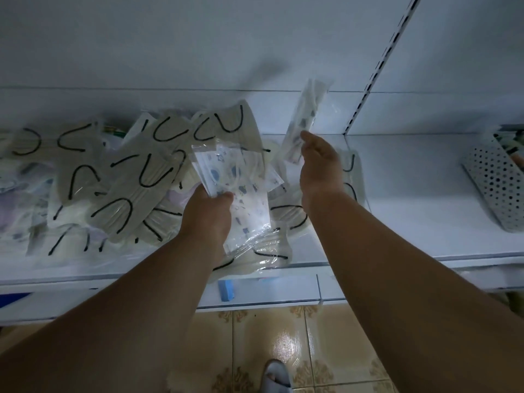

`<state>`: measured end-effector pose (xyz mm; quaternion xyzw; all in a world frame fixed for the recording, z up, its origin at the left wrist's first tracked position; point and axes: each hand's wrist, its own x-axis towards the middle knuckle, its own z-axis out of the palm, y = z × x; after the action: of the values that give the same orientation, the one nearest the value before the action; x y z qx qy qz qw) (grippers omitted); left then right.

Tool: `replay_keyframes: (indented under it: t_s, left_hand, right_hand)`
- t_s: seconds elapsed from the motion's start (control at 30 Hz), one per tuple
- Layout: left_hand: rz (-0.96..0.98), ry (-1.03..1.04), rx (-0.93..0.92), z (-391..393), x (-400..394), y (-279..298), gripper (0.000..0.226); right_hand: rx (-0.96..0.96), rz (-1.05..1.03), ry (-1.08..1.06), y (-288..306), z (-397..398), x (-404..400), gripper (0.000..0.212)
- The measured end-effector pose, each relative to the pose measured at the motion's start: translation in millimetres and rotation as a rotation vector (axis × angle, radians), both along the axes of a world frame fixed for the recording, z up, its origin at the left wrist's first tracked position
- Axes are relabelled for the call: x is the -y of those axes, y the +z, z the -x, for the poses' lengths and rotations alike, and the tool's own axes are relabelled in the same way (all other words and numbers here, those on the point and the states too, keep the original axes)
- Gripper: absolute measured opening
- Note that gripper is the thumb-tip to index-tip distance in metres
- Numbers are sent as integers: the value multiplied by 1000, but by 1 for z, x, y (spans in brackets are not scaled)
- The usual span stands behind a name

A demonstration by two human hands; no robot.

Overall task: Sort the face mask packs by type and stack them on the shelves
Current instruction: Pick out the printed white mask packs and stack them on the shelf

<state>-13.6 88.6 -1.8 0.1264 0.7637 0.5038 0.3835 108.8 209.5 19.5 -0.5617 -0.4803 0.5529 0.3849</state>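
My left hand grips a small bundle of clear packs of white masks with blue printed patterns, held above the shelf. Raised to the right of it, my right hand pinches one more printed mask pack, seen edge-on and standing nearly upright. Under and to the left of both hands lies a loose pile of beige mask packs with black ear loops, spread over the white shelf. More beige packs lie beneath my right wrist.
A white perforated metal basket stands on the shelf at the far right. A slotted upright runs up the back panel. A blue price tag hangs on the shelf's front edge. Tiled floor and a slipper show below.
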Motion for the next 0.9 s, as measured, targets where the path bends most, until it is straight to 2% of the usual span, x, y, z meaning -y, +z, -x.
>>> replay_keyframes:
  t_s: [0.07,0.2,0.3,0.37,0.43,0.53,0.6,0.7,0.77,0.9]
  left_hand:
    - [-7,20,-13,3,5,2,23]
    - [-15,55,8,10,21,4,8]
    - [-82,25,180,11,36,13,5]
    - [-139,-19,369,14,51,22,21]
    - [-150,-109,448,19,73,24,41]
    - [-126,-157,392,34,115,25,29]
    - [-111,-133,374,49,145,30,22]
    - [-59,-134,349,69,190,45,21]
    - [-30,-118,335,79,221,56,23]
    - [-62,-63,348,83,285,89,20]
  right_hand:
    - [35,-68,-31,3,-2,15,35]
    - [143,-232,0,7,-7,45,33]
    - [236,-327,165,6,-5,83,26]
    - [373,-469,330,-2,0,123,24]
    - [475,-619,462,-14,9,163,27]
    - [489,-663,457,-23,22,216,27]
    - [439,-577,368,-20,31,246,24]
    - [284,-197,226,-2,47,283,32]
    - [235,3,229,13,58,302,40]
    - [49,221,351,46,67,345,13]
